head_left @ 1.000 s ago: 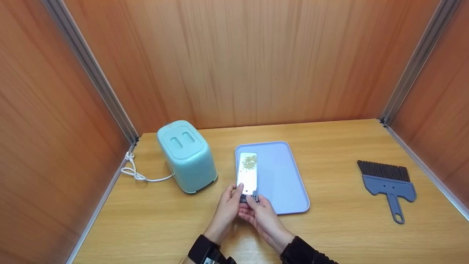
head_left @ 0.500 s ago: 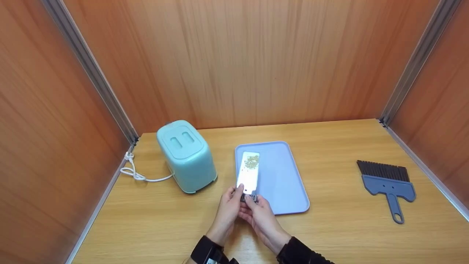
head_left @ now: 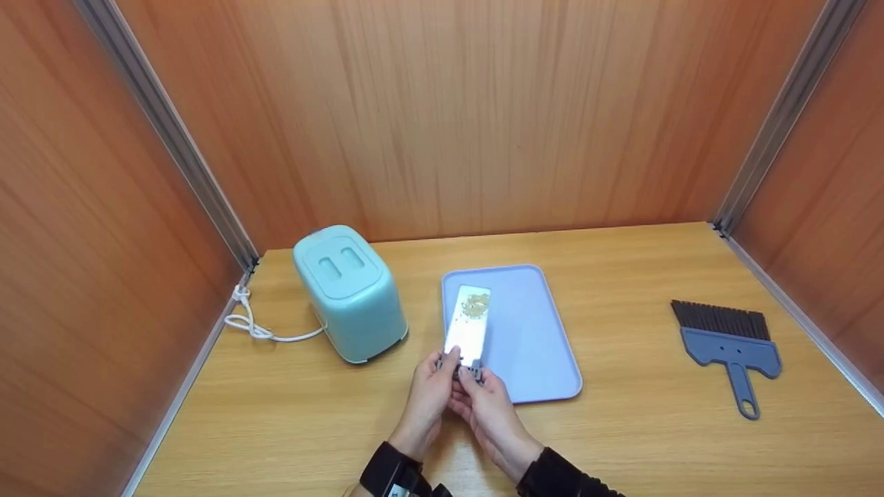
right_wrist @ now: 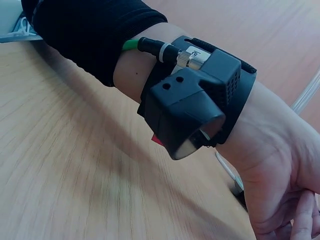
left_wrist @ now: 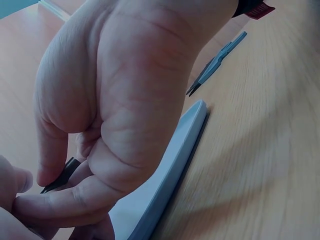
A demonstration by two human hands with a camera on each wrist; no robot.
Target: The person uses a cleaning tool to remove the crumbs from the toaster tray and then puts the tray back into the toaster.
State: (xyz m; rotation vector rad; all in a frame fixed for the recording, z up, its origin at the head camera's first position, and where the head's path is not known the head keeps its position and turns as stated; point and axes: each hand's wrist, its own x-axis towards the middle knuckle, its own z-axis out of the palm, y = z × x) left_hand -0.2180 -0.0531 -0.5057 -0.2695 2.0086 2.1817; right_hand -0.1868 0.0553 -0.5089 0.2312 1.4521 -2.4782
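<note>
- Nearest, a black wrist unit point(head_left: 391, 476) sits behind the left hand; in the right wrist view it carries a small pale label point(right_wrist: 196, 52), turned and partly covered, whose letters seem to start "le", though I would not swear to it.
- The left hand point(head_left: 428, 393) pinches the near left edge of a narrow white strip point(head_left: 467, 338), thumb on top and fingers curled below.
- The right hand point(head_left: 492, 408), close beside it, grips the dark slotted end point(head_left: 471, 373) of that strip, thumb on top and fingers bent underneath.
- The strip's long axis runs away from the hands, its plain white end farthest and leaning slightly right.
- Yellow-green crumbs point(head_left: 475, 306) lie near that far end.
- A lilac tray point(head_left: 528, 345) lies beyond and to the right of the hands; from above, the strip overlaps its left part.
- Well right of the hands lies a blue-grey brush point(head_left: 732, 355), bristles pointing away, handle towards the person.
- Left of the hands and farther off stands a turquoise appliance point(head_left: 359, 304), its white cord point(head_left: 297, 339) trailing left.
</note>
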